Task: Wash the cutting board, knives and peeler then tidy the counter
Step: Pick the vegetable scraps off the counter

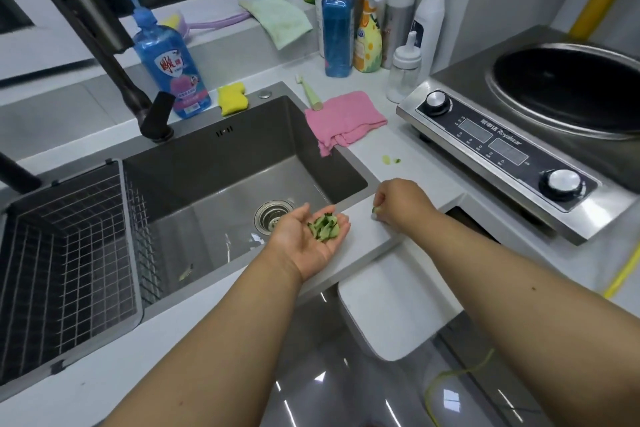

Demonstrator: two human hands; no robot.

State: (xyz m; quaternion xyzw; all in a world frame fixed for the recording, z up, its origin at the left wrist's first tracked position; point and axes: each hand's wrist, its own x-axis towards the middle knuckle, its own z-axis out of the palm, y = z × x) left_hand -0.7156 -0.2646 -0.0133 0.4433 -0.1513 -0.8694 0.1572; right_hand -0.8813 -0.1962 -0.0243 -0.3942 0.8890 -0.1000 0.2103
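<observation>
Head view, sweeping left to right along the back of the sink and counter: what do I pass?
Wire rack in the sink, black faucet, blue dish soap bottle, yellow sponge, green toothbrush, pink cloth, small clear squeeze bottle, induction cooker.

head cam | worn, looks forward and down | close over sink (214, 177) and counter (398, 156) | single view
</observation>
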